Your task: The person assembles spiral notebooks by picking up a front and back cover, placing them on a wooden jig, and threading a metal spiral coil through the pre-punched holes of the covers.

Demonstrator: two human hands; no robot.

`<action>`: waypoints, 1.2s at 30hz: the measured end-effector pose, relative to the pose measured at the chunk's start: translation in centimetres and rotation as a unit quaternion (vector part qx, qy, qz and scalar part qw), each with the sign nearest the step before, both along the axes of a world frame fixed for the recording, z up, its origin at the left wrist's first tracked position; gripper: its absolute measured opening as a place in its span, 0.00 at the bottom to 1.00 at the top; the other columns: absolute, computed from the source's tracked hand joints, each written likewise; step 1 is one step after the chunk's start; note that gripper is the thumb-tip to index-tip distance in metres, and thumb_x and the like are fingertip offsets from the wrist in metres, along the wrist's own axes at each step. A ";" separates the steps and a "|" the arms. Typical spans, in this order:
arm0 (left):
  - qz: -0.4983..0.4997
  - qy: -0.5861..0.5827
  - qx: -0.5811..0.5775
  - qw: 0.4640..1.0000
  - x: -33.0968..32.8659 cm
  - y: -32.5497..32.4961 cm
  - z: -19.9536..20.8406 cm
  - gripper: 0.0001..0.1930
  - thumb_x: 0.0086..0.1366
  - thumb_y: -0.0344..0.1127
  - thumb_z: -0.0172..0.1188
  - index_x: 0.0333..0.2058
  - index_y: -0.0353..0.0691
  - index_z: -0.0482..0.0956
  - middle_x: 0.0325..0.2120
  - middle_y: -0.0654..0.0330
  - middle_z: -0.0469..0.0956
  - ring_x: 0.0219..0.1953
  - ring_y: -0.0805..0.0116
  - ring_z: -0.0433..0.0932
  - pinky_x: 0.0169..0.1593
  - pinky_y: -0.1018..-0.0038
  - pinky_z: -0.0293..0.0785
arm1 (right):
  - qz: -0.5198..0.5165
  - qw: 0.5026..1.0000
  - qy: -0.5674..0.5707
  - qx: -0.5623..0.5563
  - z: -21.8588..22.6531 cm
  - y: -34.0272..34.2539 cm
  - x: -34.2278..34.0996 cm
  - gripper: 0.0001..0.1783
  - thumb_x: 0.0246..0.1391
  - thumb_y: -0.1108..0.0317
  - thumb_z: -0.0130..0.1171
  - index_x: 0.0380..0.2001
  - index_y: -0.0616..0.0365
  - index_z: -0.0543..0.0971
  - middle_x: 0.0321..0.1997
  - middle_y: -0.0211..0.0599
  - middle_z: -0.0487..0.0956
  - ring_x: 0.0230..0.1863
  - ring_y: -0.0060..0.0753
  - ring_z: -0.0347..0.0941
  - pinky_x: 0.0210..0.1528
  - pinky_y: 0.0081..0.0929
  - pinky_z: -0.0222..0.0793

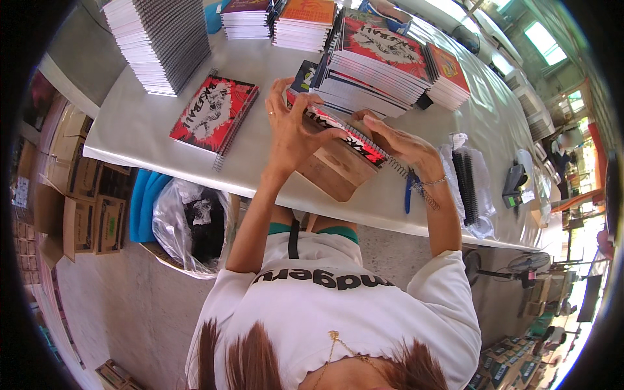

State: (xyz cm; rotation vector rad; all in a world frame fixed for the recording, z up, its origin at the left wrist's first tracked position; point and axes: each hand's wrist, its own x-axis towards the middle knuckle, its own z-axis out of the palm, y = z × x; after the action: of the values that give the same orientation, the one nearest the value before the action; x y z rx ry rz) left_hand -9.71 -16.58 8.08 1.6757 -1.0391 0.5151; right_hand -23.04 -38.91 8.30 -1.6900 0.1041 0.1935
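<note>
Clear plastic bag (185, 227) sits under the table's near-left edge, dark stuff bunched inside; brown cartons (84, 218) stacked on the floor left of it, contents not visible. Another clear bag (478, 195) on the table at right holds black binding combs (465, 185). White table (149, 123) carries tall stacks of spiral notebooks (380, 71) at centre, a grey-edged stack (162, 42) far left, more stacks (279, 19) at the back, and one red-covered notebook (213, 112) lying flat alone. Left hand (291, 127) grips the red spiral notebook (341, 133) by its left end, fingers wrapped over the top edge; right hand (400, 140) clamps the right end, thumb over the wire. That notebook is tilted, resting on a brown cardboard block (335, 166) near the table's front edge. Loose wire coil (416, 183) and blue tool (407, 195) lie just beside the right wrist. Open tabletop between the flat notebook and the hands; concrete floor (123, 305) below.
</note>
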 end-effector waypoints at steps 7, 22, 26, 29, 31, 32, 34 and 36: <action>-0.079 0.146 -0.024 0.986 0.2 0.2 -0.7 0.39 0.35 0.46 0.81 0.45 0.41 0.70 0.49 0.49 0.62 0.58 0.50 0.59 0.59 0.60 0.62 | -0.083 0.985 -0.049 0.142 5.6 3.7 0.1 0.25 0.58 0.52 0.58 0.52 0.54 0.69 0.50 0.33 0.76 0.53 0.26 0.71 0.58 0.24 0.65; -0.100 0.138 -0.006 0.985 0.9 -0.3 -0.9 0.34 0.38 0.41 0.80 0.44 0.41 0.71 0.42 0.56 0.67 0.54 0.56 0.61 0.57 0.64 0.62 | -0.033 0.829 0.068 -0.554 0.4 0.9 2.9 0.18 0.51 0.57 0.64 0.41 0.56 0.81 0.44 0.46 0.80 0.46 0.41 0.77 0.47 0.33 0.71; -0.106 0.146 -0.014 0.983 1.0 0.5 -0.9 0.34 0.39 0.40 0.79 0.45 0.41 0.71 0.43 0.55 0.67 0.54 0.56 0.61 0.57 0.65 0.62 | -0.076 0.968 0.021 -0.239 1.8 0.8 2.2 0.19 0.55 0.56 0.61 0.44 0.56 0.80 0.43 0.34 0.82 0.45 0.29 0.76 0.46 0.30 0.71; -0.121 0.167 -0.012 0.979 1.2 0.6 -0.9 0.33 0.41 0.39 0.79 0.45 0.41 0.71 0.44 0.56 0.67 0.53 0.57 0.62 0.57 0.66 0.61 | -0.052 0.987 -0.078 0.130 5.4 2.5 1.6 0.20 0.55 0.54 0.61 0.45 0.56 0.79 0.45 0.30 0.81 0.45 0.24 0.74 0.45 0.28 0.70; -0.140 0.136 -0.049 0.980 1.6 0.6 -1.3 0.32 0.43 0.38 0.78 0.45 0.40 0.71 0.44 0.58 0.68 0.53 0.59 0.63 0.57 0.66 0.61 | -0.018 0.995 -0.058 -0.076 6.3 3.0 2.1 0.23 0.52 0.50 0.63 0.44 0.56 0.80 0.47 0.34 0.80 0.44 0.25 0.74 0.44 0.27 0.70; -0.147 0.134 -0.048 0.979 1.6 0.4 -1.2 0.32 0.43 0.38 0.78 0.45 0.40 0.71 0.44 0.58 0.68 0.53 0.59 0.63 0.57 0.66 0.61 | 0.006 0.970 -0.001 -0.242 5.0 1.6 3.2 0.25 0.50 0.48 0.64 0.43 0.56 0.80 0.46 0.35 0.80 0.44 0.26 0.74 0.44 0.27 0.69; -0.132 0.128 -0.033 0.982 1.6 -0.4 -1.0 0.32 0.45 0.38 0.77 0.47 0.41 0.71 0.43 0.60 0.67 0.49 0.63 0.66 0.55 0.69 0.63 | -0.015 0.827 0.038 -0.561 0.3 -2.5 3.3 0.29 0.46 0.42 0.66 0.41 0.55 0.82 0.45 0.38 0.80 0.43 0.30 0.74 0.43 0.29 0.69; -0.135 0.159 -0.034 0.977 1.7 0.0 -0.8 0.31 0.45 0.37 0.77 0.47 0.41 0.71 0.43 0.60 0.67 0.47 0.65 0.68 0.53 0.71 0.65 | -0.027 0.885 0.043 -0.463 1.6 -2.6 3.8 0.25 0.48 0.48 0.65 0.42 0.56 0.80 0.44 0.36 0.80 0.43 0.27 0.74 0.44 0.27 0.69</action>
State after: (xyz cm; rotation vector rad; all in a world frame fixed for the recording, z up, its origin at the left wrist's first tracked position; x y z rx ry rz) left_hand -8.05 -16.56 7.29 1.4676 -0.9787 0.0989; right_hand -19.26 -41.48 9.86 -2.6318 0.3535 0.1887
